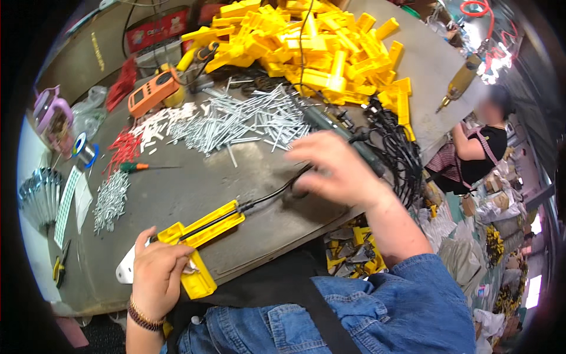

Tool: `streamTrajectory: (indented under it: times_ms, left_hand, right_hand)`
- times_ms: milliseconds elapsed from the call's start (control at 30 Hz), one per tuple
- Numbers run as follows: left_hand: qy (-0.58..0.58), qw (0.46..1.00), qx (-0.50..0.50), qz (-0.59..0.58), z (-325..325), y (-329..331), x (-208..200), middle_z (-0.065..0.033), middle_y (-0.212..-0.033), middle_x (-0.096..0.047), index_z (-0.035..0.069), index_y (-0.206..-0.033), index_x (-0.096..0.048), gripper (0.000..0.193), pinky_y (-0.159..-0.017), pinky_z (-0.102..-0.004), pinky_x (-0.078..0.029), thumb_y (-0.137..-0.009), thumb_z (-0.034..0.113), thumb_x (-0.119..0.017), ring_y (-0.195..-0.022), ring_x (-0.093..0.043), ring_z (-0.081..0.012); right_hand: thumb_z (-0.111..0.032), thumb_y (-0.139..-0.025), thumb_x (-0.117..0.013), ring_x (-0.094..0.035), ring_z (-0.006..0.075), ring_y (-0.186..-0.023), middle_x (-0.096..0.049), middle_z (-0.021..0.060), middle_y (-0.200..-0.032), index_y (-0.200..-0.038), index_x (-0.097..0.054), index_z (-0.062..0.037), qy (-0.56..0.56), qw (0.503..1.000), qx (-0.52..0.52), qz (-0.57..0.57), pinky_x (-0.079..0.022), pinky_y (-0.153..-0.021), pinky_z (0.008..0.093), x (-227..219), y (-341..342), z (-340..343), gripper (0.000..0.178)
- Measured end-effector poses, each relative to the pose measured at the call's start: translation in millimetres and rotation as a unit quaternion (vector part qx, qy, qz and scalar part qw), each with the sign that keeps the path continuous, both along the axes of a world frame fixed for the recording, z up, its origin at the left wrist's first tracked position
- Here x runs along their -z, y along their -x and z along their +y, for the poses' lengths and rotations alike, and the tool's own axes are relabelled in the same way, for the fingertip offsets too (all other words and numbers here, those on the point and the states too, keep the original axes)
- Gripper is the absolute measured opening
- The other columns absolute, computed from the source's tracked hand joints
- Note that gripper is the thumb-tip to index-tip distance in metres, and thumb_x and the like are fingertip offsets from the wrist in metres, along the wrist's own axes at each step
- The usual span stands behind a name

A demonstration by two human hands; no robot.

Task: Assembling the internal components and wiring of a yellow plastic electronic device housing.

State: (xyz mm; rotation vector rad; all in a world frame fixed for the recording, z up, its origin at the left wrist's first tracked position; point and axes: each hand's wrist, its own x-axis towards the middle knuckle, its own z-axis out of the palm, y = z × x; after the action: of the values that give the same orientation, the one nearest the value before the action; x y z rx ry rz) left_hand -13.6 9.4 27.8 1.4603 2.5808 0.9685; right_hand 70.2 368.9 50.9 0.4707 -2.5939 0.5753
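Observation:
My left hand is closed round one end of a yellow plastic housing at the table's front edge. A pale metal plate sticks out on the hand's far left side. Along the housing's open channel runs a black cable, leaving its right end through a ribbed sleeve. My right hand hovers over that cable's far part, slightly blurred, thumb and fingers apart. Where the cable goes under the right hand is hidden.
Yellow housings are heaped at the back. Metal pins, red pieces and small screws lie mid-table. A screwdriver, an orange meter and black cables surround them. Another person sits at right.

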Motion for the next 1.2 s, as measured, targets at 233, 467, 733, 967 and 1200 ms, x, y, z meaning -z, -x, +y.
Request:
streamTrajectory:
  times_ms: [233, 467, 733, 967, 1200]
  left_hand:
    - [-0.005, 0.997, -0.070, 0.034, 7, 0, 9, -0.0139, -0.112, -0.058, 0.004, -0.097, -0.066, 0.034, -0.095, -0.0478, -0.038, -0.064, 0.010, -0.075, -0.103, -0.053, -0.0346]
    - [-0.029, 0.994, -0.073, 0.078, 4, 5, 18, -0.0155, -0.111, -0.060, 0.004, -0.092, -0.067, 0.032, -0.094, -0.0476, -0.040, -0.064, 0.015, -0.076, -0.101, -0.055, -0.0351]
    - [-0.039, 0.993, -0.065, 0.095, 8, 7, 19, -0.0153, -0.110, -0.061, 0.005, -0.088, -0.066, 0.029, -0.092, -0.0472, -0.041, -0.063, 0.015, -0.076, -0.101, -0.055, -0.0349]
    - [-0.056, 0.993, -0.056, 0.089, -5, 9, 18, -0.0154, -0.115, -0.060, 0.007, -0.088, -0.068, 0.028, -0.093, -0.0442, -0.041, -0.062, 0.013, -0.076, -0.106, -0.054, -0.0361]
    - [-0.056, 0.992, -0.033, 0.107, -3, 12, 18, -0.0090, -0.117, -0.059, 0.013, -0.093, -0.066, 0.024, -0.093, -0.0433, -0.039, -0.073, 0.022, -0.074, -0.105, -0.056, -0.0288]
  right_hand:
    - [-0.020, -0.082, -0.066, -0.057, 0.0318, -0.113, -0.063, 0.0162, -0.117, -0.115, -0.062, -0.0054, -0.072, 0.832, 0.545, 0.067, -0.045, -0.097, 0.0414, -4, -73, 248, 0.036]
    - [-0.001, -0.070, -0.062, -0.049, 0.0274, -0.125, -0.059, 0.0101, -0.126, -0.128, -0.054, -0.0128, -0.273, 0.845, 0.445, -0.112, -0.031, -0.108, 0.0446, -13, -22, 258, 0.060]
    - [-0.002, -0.072, -0.062, -0.042, 0.0304, -0.130, -0.051, 0.0094, -0.134, -0.127, -0.055, -0.0139, -0.115, 0.901, 0.414, 0.055, -0.034, -0.109, 0.0428, -38, 21, 291, 0.057]
    - [-0.011, -0.085, -0.054, -0.044, 0.0323, -0.129, -0.052, 0.0098, -0.135, -0.110, -0.066, -0.0134, -0.457, 0.720, 0.522, -0.026, -0.039, -0.104, 0.0444, -63, 64, 271, 0.028]
    - [-0.004, -0.064, -0.071, -0.053, 0.0336, -0.121, -0.061, 0.0141, -0.120, -0.104, -0.063, -0.0011, -0.194, 0.954, 0.228, -0.023, -0.041, -0.102, 0.0395, -152, -17, 144, 0.041]
